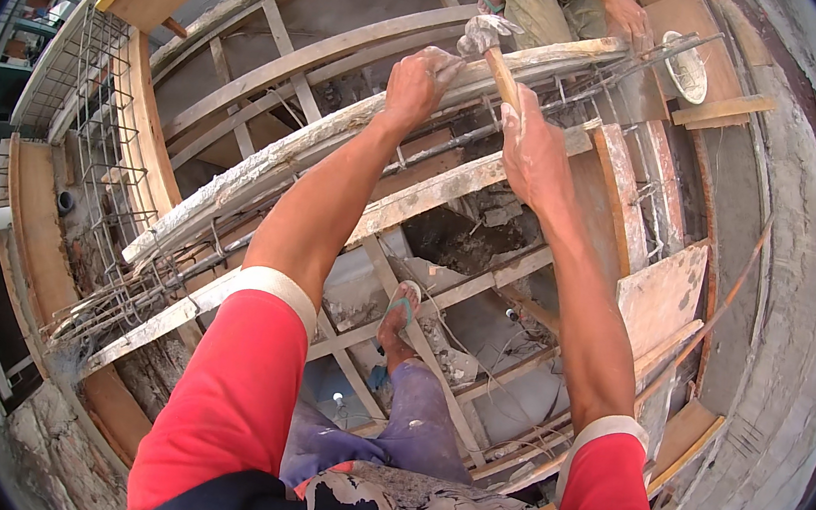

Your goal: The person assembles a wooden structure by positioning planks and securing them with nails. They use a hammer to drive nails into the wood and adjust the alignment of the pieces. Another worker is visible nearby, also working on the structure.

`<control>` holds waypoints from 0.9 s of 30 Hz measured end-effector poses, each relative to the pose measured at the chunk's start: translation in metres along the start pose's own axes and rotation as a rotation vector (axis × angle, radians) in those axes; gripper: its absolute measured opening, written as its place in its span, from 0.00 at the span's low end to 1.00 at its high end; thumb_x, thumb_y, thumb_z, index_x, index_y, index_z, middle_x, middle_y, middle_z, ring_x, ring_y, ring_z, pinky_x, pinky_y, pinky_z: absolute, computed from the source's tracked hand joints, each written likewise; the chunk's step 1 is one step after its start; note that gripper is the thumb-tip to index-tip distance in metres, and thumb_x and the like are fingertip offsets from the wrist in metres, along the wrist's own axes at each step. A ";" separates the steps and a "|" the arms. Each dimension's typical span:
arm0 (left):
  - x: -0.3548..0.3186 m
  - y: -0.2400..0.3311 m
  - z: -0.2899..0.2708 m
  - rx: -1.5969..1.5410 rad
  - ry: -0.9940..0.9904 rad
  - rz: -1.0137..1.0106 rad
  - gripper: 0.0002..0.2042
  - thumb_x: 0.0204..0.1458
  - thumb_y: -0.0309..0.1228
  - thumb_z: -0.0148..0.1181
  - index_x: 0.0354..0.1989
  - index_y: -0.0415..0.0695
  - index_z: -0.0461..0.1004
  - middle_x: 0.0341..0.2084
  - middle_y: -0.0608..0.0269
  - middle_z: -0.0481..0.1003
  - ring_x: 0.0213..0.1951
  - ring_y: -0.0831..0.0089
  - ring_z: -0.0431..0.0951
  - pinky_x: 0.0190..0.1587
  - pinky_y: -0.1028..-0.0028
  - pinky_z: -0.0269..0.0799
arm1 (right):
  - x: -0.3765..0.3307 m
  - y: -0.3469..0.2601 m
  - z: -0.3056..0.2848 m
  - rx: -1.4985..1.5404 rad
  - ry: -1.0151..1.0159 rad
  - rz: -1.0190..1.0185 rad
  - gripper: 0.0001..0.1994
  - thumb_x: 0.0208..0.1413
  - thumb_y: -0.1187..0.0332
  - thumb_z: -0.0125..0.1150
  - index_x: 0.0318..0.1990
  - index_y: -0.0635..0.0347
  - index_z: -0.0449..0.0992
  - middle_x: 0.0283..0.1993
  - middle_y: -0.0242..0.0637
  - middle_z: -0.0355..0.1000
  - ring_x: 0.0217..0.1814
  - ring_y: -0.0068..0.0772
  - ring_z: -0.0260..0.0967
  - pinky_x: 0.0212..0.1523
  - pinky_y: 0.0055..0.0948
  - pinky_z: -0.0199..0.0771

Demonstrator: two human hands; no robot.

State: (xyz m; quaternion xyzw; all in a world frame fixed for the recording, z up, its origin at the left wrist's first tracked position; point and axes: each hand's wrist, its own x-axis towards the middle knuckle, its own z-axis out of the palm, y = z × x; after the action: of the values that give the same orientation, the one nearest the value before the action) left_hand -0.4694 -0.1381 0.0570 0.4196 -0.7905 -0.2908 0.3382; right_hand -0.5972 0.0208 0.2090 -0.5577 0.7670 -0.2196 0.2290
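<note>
My right hand (537,157) is wrapped round the wooden handle of a hammer (502,72). The hammer's whitish, cement-crusted head is up beside my left hand, over a long wooden beam (309,148) coated with white plaster. My left hand (419,85) is closed against that beam's upper edge; whatever its fingers pinch, if anything, is hidden. Steel reinforcing bars (446,146) run along the beam's near side. Closer to me lies a parallel plank (457,182) spotted with cement.
My sandalled foot (402,307) stands on narrow timber framing (464,290) above gaps. Across the beam another person's hand (619,9) rests near its far end, beside a white oval object (686,68). A wire-tied rebar cage (106,120) stands left; loose boards (663,292) lie right.
</note>
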 end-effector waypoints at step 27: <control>-0.003 -0.004 -0.008 0.241 -0.232 -0.050 0.22 0.56 0.51 0.67 0.50 0.49 0.84 0.34 0.45 0.83 0.40 0.46 0.83 0.47 0.53 0.79 | -0.007 0.012 0.021 0.142 0.289 -0.105 0.18 0.72 0.66 0.51 0.64 0.62 0.61 0.37 0.67 0.76 0.41 0.75 0.74 0.38 0.58 0.71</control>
State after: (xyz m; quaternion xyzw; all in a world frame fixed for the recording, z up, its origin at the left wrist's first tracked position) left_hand -0.4602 -0.1388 0.0578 0.4402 -0.8428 -0.2489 0.1843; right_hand -0.5918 0.0286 0.1864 -0.5419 0.7443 -0.3629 0.1434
